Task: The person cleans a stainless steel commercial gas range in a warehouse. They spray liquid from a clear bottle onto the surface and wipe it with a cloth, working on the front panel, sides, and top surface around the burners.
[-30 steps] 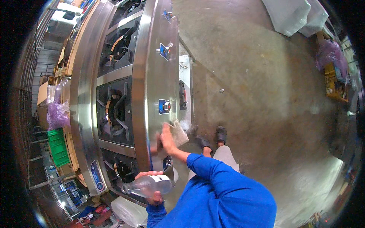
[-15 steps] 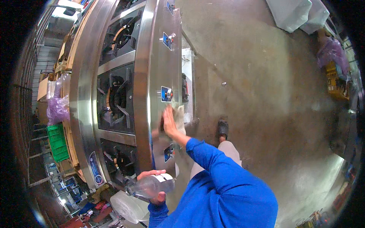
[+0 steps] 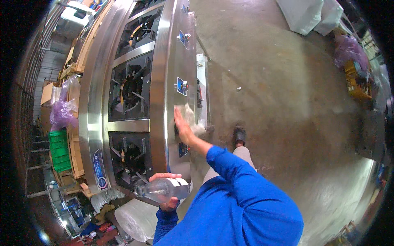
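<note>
My left hand (image 3: 169,203) is wrapped round a clear bottle (image 3: 158,190) with a white label. The bottle lies tilted sideways, its neck pointing left over the stove's near corner. On the front panel of a long stainless steel gas stove (image 3: 165,119), my right hand (image 3: 183,128) presses a pale cloth (image 3: 191,117) with fingers stretched out. Part of the cloth sticks out beyond the palm; the rest is hidden under it. A control knob (image 3: 184,86) on a blue plate sits just beyond the fingers, and another knob (image 3: 183,149) is partly hidden by my right wrist.
Black burners with pan supports (image 3: 131,92) line the stove top. Left of it stand a green crate (image 3: 60,151), purple plastic wrap (image 3: 63,115) and wooden pallets. A bubble-wrap roll (image 3: 137,219) is at lower left. Wrapped items (image 3: 301,16) and a yellow crate (image 3: 357,82) stand right.
My right hand has slid a little farther along the panel with the cloth, and more of the cloth shows. The view has shifted along the stove. My left hand still holds the bottle.
</note>
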`<state>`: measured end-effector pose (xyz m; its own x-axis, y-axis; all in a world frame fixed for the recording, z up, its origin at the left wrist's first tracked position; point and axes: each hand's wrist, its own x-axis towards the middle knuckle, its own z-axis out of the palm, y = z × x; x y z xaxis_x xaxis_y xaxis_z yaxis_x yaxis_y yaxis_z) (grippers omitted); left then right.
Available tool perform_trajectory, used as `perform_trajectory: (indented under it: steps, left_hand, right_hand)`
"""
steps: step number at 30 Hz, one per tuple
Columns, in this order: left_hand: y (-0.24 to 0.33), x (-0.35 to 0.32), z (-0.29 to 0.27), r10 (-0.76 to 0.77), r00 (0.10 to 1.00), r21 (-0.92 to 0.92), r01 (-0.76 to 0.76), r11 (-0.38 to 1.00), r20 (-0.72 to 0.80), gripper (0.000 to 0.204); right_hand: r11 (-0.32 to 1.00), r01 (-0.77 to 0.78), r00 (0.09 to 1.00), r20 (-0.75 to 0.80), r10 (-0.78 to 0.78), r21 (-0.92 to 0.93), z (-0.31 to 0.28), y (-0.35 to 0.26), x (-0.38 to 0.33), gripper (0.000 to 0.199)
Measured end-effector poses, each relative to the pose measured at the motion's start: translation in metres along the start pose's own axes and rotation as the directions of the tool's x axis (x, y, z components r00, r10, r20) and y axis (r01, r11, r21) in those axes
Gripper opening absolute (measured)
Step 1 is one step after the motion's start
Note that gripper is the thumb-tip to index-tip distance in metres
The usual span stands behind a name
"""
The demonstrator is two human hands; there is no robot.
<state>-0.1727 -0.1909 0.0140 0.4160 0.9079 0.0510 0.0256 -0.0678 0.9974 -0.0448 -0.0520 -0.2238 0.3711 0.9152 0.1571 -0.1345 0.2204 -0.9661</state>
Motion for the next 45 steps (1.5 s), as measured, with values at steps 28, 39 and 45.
perform_trajectory:
  steps: [28,39,45]
  left_hand:
    - [-0.009,-0.134,-0.103,0.011,0.999,-0.007,-0.011,1.000,0.052,0.091]
    - [-0.016,-0.141,-0.130,0.014,0.998,-0.099,-0.020,0.995,-0.064,0.087]
    - [-0.030,-0.147,-0.147,0.075,0.997,0.020,-0.074,0.997,-0.025,0.080]
  right_hand:
    - [0.952,-0.275,0.933,-0.200,0.298,0.135,0.098,0.048,-0.199,0.063]
    - [0.974,-0.023,0.992,0.119,0.051,-0.227,0.089,-0.033,-0.297,0.059]
    - [0.823,-0.464,0.835,-0.149,0.530,0.327,0.063,-0.074,-0.274,0.036]
